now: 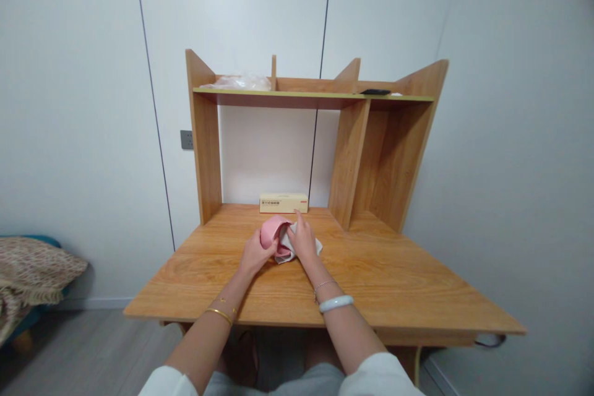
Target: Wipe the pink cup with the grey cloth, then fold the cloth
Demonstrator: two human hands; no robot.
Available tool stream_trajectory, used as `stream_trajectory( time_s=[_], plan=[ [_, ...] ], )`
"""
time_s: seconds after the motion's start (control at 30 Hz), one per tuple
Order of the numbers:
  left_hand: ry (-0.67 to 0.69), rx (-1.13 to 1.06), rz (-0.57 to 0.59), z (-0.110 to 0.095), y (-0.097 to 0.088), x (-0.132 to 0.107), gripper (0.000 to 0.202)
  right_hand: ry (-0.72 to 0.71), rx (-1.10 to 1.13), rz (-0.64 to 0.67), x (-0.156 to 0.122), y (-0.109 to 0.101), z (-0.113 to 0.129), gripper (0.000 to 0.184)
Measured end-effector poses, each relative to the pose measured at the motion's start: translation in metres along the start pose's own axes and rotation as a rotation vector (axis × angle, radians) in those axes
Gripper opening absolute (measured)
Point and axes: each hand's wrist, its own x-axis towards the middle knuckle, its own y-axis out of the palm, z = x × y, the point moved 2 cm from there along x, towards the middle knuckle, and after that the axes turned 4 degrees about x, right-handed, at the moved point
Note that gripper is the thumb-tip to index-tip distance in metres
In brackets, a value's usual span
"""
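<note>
Bowl (270, 229), likely light, stiff, slick: grip side at eight o'clock, as held in left hand (257, 252); soft cloth (284, 253) in right hand (303, 240), three o'clock.

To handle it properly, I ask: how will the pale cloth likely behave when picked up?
Probably floppy: the pale cloth is crumpled at the right hand. It is likely light for its size, since it looks thin.

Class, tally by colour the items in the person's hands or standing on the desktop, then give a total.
Pink: 1 (container, left hand)
Whitish: 1 (cloth, right hand)
Cream: 1 (box, on the desktop)
Total: 3
</note>
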Motion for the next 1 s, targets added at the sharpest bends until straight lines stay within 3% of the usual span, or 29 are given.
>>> stream_trajectory(
  time_s=[0.13,0.3,0.47,0.73,0.87,1.0],
  plan=[
    [0.044,-0.063,-0.024,-0.002,-0.001,0.0,0.043,0.062,0.064,0.048,-0.002,0.004,-0.002,0.055],
    [0.09,-0.171,-0.126,0.002,0.003,0.001,0.055,0.133,0.201,-0.015,-0.002,0.004,-0.003,0.052],
    [0.147,-0.197,-0.038,0.004,0.01,0.0,0.057,0.152,0.319,-0.038,-0.002,0.008,-0.005,0.053],
    [-0.027,-0.149,-0.126,0.015,0.007,0.007,0.049,0.129,0.253,0.074,-0.004,0.012,-0.003,0.058],
    [-0.1,-0.061,-0.105,0.012,0.002,0.006,0.043,0.055,0.143,0.017,-0.002,0.004,0.001,0.059],
    [-0.09,-0.033,-0.065,0.004,-0.001,0.003,0.037,-0.036,0.087,-0.039,0.001,-0.004,0.006,0.06]
  ],
)
